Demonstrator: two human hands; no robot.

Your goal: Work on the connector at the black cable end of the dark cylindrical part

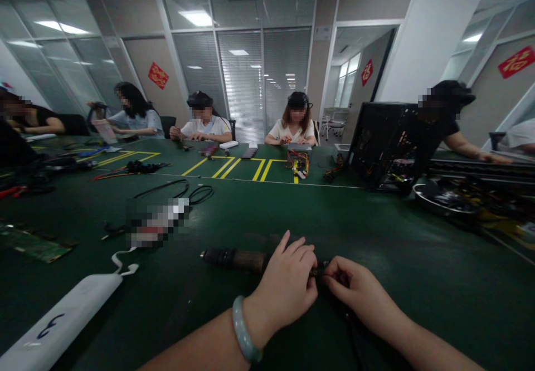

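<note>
Two hands: left hand [288, 276] and right hand [357, 288] close together at the right end of one dark tool [247, 261].
Dark tool: lying lengthwise across the green surface [200, 315], silver tip [204, 254] pointing left, brownish middle section bare to view, right end mostly hidden.
Left hand: laid over the tool from above, thumb and forefinger curled narrowly about its right end, other fingers reaching forward, loosely spread.
Right hand: thumb and forefinger drawn nearly together just beside the left, narrow; whether gripping the tool's end or some small piece there, cannot tell.
Steadying: best given to the left hand; press the body lightly against the surface to stop any roll, likely enough with so round a shape.
Fine handling: best with the right fingers, in line with the tool's length, small motions, no sideways strain on the end.
Sight line: raise the left knuckles slightly; right end too dark to read from above.
Bracelet [243, 329]: pale green ring on left wrist; keep clear of the tool.
Around: white box [62, 321] at left, open computer case [382, 142] far right, both apart from the hands.
</note>
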